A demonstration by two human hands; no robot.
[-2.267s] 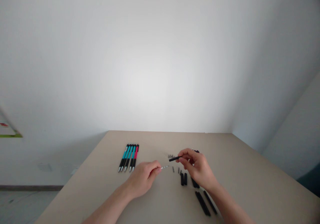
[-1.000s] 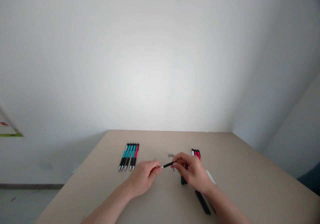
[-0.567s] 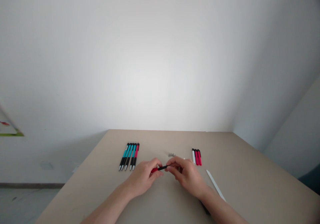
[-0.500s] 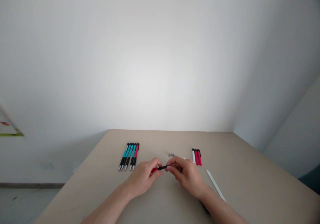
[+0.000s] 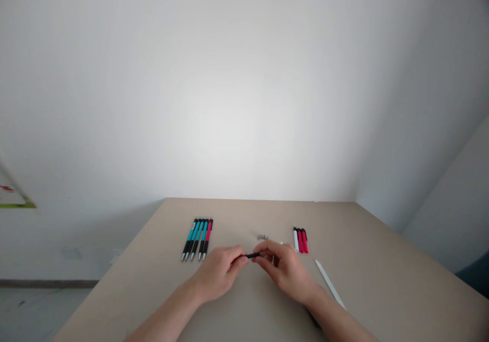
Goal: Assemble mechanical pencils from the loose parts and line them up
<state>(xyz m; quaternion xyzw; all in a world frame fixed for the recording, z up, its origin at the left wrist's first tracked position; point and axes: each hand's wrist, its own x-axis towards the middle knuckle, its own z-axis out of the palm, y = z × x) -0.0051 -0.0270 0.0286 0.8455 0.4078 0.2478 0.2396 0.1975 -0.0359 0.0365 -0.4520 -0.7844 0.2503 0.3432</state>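
Observation:
A slim pen with a black grip (image 5: pixel 253 255) lies level between my two hands over the middle of the table. My left hand (image 5: pixel 221 273) is closed round its left part, which the fingers hide. At the right end, the thumb and fingers of my right hand (image 5: pixel 283 268) pinch the tip. Just beyond my hands rest some small metal springs (image 5: pixel 262 237). To the left, several teal pens (image 5: pixel 196 235) and a red pen (image 5: pixel 208 234) stand in a row, lying flat. To the right are a white barrel (image 5: pixel 295 240) and two red barrels (image 5: pixel 302 241).
A thin white strip (image 5: pixel 330 284) lies slantwise right of my right hand. A dark object (image 5: pixel 314 319) is partly hidden under my right forearm. The beige table (image 5: pixel 382 260) meets a white wall (image 5: pixel 244 103) at its far edge.
My left fingers have moved along the pen onto its black grip, and the red part that showed there is now covered. My right hand has barely moved.

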